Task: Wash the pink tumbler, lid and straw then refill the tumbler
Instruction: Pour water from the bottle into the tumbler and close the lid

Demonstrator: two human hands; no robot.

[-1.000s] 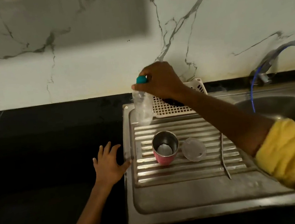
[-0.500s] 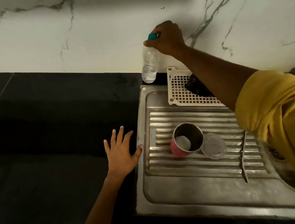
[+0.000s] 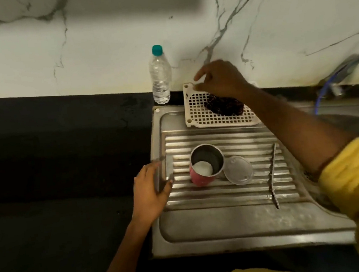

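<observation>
Both hands empty: left hand (image 3: 149, 191) beside pink tumbler (image 3: 205, 165), right hand (image 3: 220, 79) beyond.

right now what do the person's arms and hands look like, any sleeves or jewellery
Both hands are bare, with no gloves. The right hand leads back along a bare forearm to a yellow sleeve bunched up near the elbow, with a thin dark band just below its cuff. The left hand and its forearm are bare as far as the frame shows, no sleeve visible. No rings can be made out in this dim light.
</observation>
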